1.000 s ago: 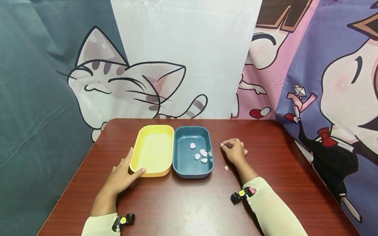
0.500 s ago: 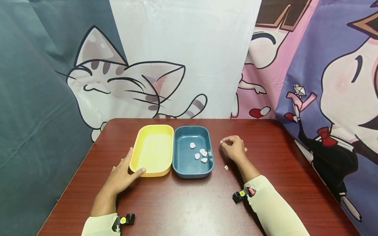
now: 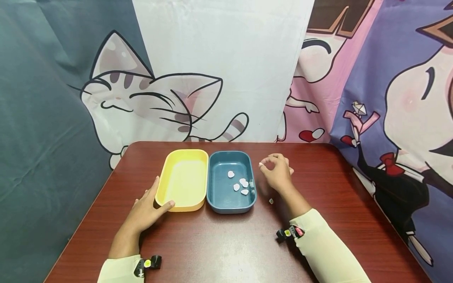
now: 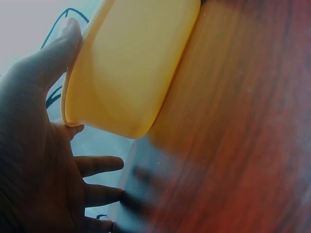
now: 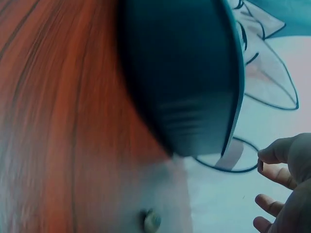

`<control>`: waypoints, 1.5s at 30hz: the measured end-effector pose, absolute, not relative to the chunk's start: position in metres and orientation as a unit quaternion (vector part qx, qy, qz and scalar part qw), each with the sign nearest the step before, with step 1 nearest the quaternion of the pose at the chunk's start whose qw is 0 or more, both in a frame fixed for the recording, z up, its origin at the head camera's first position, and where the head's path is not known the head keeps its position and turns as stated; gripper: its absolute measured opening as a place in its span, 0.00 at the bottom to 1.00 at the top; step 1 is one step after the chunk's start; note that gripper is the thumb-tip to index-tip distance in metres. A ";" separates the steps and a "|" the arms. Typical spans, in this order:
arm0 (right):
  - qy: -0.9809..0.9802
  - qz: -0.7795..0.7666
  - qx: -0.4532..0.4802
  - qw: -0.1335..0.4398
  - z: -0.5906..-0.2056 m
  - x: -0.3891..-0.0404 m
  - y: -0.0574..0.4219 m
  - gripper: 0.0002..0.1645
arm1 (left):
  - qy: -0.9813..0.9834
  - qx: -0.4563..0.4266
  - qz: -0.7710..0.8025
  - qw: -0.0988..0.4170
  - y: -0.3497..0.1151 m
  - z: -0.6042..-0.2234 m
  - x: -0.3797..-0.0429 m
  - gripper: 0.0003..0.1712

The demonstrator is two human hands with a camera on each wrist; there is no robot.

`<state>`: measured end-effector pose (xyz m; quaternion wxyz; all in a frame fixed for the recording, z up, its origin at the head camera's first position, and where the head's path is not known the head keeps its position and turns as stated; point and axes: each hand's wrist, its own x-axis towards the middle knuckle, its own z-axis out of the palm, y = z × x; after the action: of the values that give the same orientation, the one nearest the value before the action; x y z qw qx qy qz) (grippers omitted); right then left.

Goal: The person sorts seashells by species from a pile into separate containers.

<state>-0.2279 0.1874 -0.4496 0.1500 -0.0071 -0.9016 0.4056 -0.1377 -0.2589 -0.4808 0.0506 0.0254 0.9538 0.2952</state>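
My right hand (image 3: 279, 173) is raised beside the blue tray (image 3: 231, 210), pinching a small white pebble-like piece (image 3: 260, 164) between thumb and forefinger. In the right wrist view its fingertips (image 5: 272, 151) meet around the piece, which looks dark there. Several similar white pieces (image 3: 236, 187) lie inside the blue tray, mostly towards its right side. Another small piece (image 3: 271, 201) rests on the table below the right hand. My left hand (image 3: 143, 212) touches the near left corner of the yellow tray (image 3: 187, 209), thumb along the front and fingers stretched out beside it.
Both trays stand side by side on a dark red wooden table (image 3: 219, 251). The yellow tray holds nothing. Behind the table hangs a cartoon-printed cloth (image 3: 226, 47). A small camera is strapped to each sleeve (image 3: 325, 243).
My right hand has lifted slightly and shifted left towards the blue tray with the pinched white piece. The left hand, the trays and the piece on the table have stayed put.
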 end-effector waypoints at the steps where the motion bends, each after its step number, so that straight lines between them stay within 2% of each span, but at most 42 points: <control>1: -0.900 0.409 -0.004 0.150 -0.447 -0.227 0.184 0.11 | 0.954 0.026 0.295 0.050 -0.259 -0.481 -0.138 0.69; 14: -0.904 0.405 0.051 0.124 -0.421 -0.213 0.136 0.06 | 0.954 0.025 0.293 0.052 -0.259 -0.478 -0.137 0.69; 26: -0.913 0.387 0.095 0.087 -0.413 -0.202 0.081 0.04 | 0.954 0.032 0.295 0.038 -0.259 -0.479 -0.138 0.68; 37: -0.914 0.388 0.114 0.018 -0.412 -0.197 0.038 0.06 | 0.954 0.032 0.296 0.037 -0.259 -0.478 -0.138 0.68; 45: -0.915 0.384 0.126 -0.002 -0.413 -0.196 0.017 0.07 | 0.955 0.031 0.294 0.037 -0.258 -0.479 -0.139 0.68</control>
<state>-0.1965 0.0168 -0.4127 -0.0015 0.1256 -0.9146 0.3843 -0.1387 -0.2582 -0.4788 0.0371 0.0309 0.9546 0.2940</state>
